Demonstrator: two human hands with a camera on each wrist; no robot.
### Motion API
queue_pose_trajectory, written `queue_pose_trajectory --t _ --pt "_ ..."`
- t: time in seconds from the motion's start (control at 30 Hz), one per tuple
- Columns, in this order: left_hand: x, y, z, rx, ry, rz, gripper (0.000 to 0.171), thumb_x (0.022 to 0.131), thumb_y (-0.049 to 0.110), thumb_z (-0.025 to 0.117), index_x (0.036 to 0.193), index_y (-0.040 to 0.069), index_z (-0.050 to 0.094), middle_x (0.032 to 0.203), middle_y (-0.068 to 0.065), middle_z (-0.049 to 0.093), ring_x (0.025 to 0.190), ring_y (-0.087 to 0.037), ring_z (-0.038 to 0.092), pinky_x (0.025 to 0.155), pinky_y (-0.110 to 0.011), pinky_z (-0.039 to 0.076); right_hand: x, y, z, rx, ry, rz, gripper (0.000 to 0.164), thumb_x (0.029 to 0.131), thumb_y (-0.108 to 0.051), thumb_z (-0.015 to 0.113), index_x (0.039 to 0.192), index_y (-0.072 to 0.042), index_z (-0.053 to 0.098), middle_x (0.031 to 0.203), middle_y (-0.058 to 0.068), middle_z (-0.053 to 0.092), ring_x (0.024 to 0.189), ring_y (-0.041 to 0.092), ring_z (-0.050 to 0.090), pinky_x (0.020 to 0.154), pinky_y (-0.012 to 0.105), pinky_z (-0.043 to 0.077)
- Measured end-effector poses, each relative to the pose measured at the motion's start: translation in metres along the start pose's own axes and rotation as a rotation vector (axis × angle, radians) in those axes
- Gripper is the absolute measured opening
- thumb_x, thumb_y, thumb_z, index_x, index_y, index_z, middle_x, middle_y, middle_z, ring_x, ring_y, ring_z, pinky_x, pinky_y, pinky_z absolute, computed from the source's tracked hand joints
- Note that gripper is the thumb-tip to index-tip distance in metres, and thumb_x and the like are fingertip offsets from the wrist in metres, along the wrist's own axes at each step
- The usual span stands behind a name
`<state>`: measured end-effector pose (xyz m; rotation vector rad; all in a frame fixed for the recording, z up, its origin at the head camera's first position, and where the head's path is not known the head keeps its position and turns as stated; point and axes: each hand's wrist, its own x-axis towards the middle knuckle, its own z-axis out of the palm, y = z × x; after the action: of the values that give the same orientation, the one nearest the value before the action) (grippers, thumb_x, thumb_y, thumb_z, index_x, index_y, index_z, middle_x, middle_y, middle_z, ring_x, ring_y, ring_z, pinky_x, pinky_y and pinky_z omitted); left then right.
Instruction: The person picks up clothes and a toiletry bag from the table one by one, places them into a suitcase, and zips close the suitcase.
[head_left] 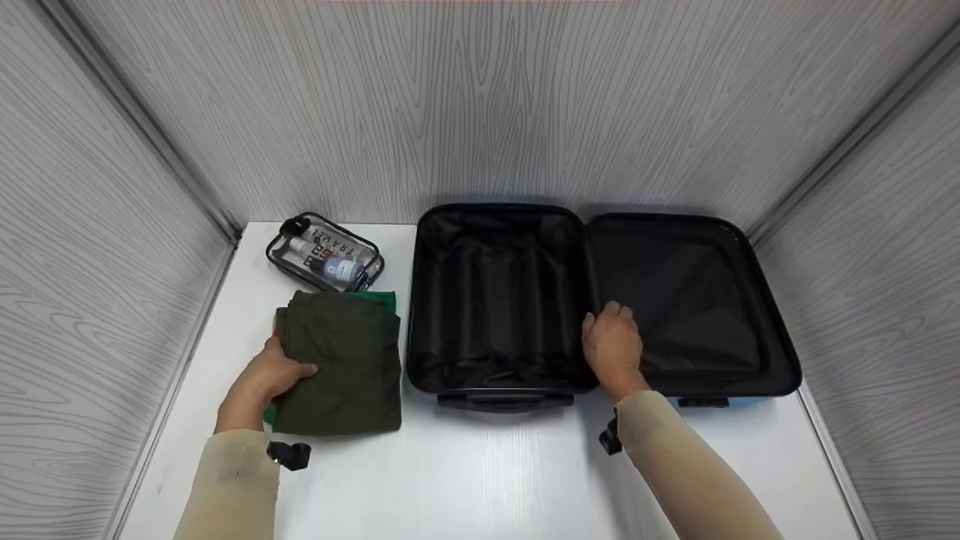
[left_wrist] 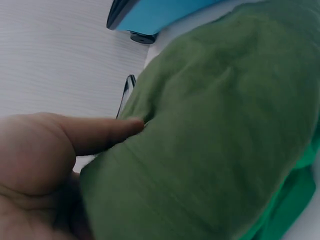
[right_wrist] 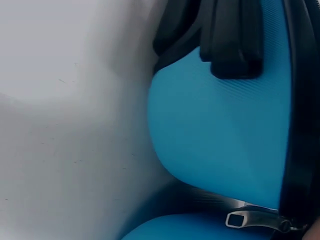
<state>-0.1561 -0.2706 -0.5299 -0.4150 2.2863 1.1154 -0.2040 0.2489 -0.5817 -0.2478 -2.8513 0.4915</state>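
A folded dark olive garment (head_left: pixel 345 367) lies on the left of the white table, over a bright green cloth (head_left: pixel 382 300) that peeks out at its edges. My left hand (head_left: pixel 270 371) pinches its left edge, thumb on top and the other fingers tucked below, hidden. Seen from the left wrist, the thumb (left_wrist: pixel 110 131) presses into the olive fabric (left_wrist: pixel 210 125). An open suitcase (head_left: pixel 495 300) with black lining stands at centre and right. My right hand (head_left: pixel 615 341) rests on the seam between its two halves, fingers relaxed; the right wrist view shows the blue shell (right_wrist: pixel 220 135) beneath.
Behind the garments sits a clear travel pouch (head_left: pixel 326 251) with black edging and small bottles inside. The suitcase's black handle (head_left: pixel 506 403) faces the near side, and a zipper pull (right_wrist: pixel 245 219) hangs at the seam. Grey wood-grain walls (head_left: pixel 495 105) enclose the table on three sides.
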Motion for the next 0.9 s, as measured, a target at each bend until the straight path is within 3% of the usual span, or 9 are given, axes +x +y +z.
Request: queue_pose_trajectory --t 0.1,0.17,0.27,0.37,0.47,0.6,0.73,0.9 --pt "-0.002 -0.001 0.0 0.072 0.03 0.018 0.077 0.102 0.023 0.062 0.153 -0.022 0.025 0.149 -0.045 0.04 0.128 -0.055 0.054 0.103 -0.06 0.051 0.0 -0.001 -0.001 -0.011 0.0 -0.014 0.037 0.107 -0.025 0.059 0.107 0.012 0.061 0.098 0.03 0.063 0.084 0.049 0.068 0.071 0.06 0.058" --pt "-0.003 -0.001 0.0 0.079 0.035 0.026 0.069 0.102 0.023 0.062 0.147 -0.023 0.036 0.142 -0.042 0.049 0.119 -0.05 0.059 0.095 -0.055 0.055 0.0 -0.001 -0.003 -0.018 -0.01 -0.018 0.037 0.107 -0.025 0.059 0.106 0.011 0.061 0.098 0.03 0.063 0.084 0.049 0.068 0.072 0.061 0.058" --pt "-0.003 0.002 -0.001 0.06 0.017 0.02 0.072 0.105 0.025 0.058 0.153 -0.021 0.029 0.151 -0.043 0.041 0.128 -0.052 0.054 0.102 -0.058 0.051 0.001 0.0 -0.005 -0.019 -0.021 -0.016 0.037 0.107 -0.026 0.06 0.106 0.011 0.061 0.099 0.03 0.063 0.085 0.049 0.068 0.073 0.06 0.058" --pt "-0.005 0.005 -0.003 0.014 -0.005 0.032 0.079 0.109 0.025 0.052 0.16 -0.018 0.009 0.165 -0.043 0.017 0.149 -0.058 0.03 0.119 -0.066 0.034 0.0 0.0 -0.004 -0.019 -0.012 -0.035 0.037 0.108 -0.025 0.06 0.108 0.012 0.061 0.099 0.03 0.062 0.084 0.049 0.068 0.073 0.059 0.059" --pt "-0.006 0.012 -0.004 -0.065 -0.019 0.059 0.082 0.111 0.026 0.049 0.164 -0.011 -0.001 0.169 -0.039 0.007 0.155 -0.057 0.017 0.124 -0.068 0.023 -0.001 0.002 -0.001 -0.025 0.033 -0.065 0.036 0.107 -0.023 0.061 0.106 0.013 0.061 0.095 0.03 0.062 0.08 0.047 0.067 0.07 0.058 0.059" --pt "-0.009 0.027 -0.004 -0.112 -0.028 0.103 0.085 0.112 0.028 0.05 0.166 -0.005 -0.007 0.172 -0.035 0.004 0.157 -0.054 0.014 0.125 -0.067 0.019 -0.001 0.003 0.002 -0.03 0.093 -0.091 0.034 0.105 -0.021 0.064 0.103 0.013 0.061 0.091 0.029 0.061 0.076 0.046 0.067 0.068 0.057 0.059" --pt "-0.016 0.044 -0.004 -0.099 -0.02 0.159 0.085 0.111 0.029 0.05 0.167 -0.002 -0.006 0.173 -0.033 0.003 0.158 -0.052 0.012 0.126 -0.067 0.016 -0.001 0.003 0.004 -0.014 0.076 -0.076 0.035 0.106 -0.022 0.064 0.106 0.013 0.061 0.094 0.029 0.062 0.078 0.047 0.067 0.07 0.057 0.059" --pt "-0.027 0.062 -0.004 -0.135 0.019 0.242 0.076 0.11 0.026 0.052 0.169 0.001 0.01 0.17 -0.031 0.021 0.151 -0.049 0.03 0.123 -0.068 0.022 -0.002 0.002 0.003 -0.005 0.037 -0.042 0.036 0.107 -0.025 0.06 0.109 0.011 0.061 0.098 0.029 0.062 0.083 0.047 0.067 0.073 0.058 0.059"
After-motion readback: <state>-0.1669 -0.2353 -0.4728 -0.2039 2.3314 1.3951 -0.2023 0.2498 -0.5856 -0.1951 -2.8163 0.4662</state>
